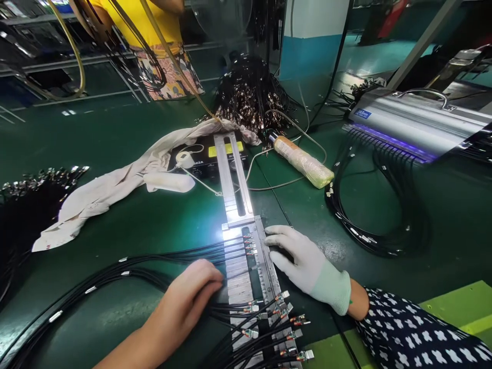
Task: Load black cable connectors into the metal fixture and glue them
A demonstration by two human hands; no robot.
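A long metal fixture (240,284) with slots runs down the middle of the bench. Several black cables (200,251) with small metal connectors lie across its upper part, and more cable ends (251,333) with connectors rest over its lower part. My left hand (196,287), bare, is at the fixture's left edge with its fingers pressed together; what they hold, if anything, is hidden. My right hand (305,259), in a white glove, has its fingers spread, their tips at the fixture's right edge.
A silver lamp box (415,123) glowing purple stands at the right, with coiled cables (346,220) below it. A wrapped bottle (303,161), a white cloth (111,184) and a cable pile (249,97) lie beyond the fixture. A person in yellow (138,25) stands across the bench.
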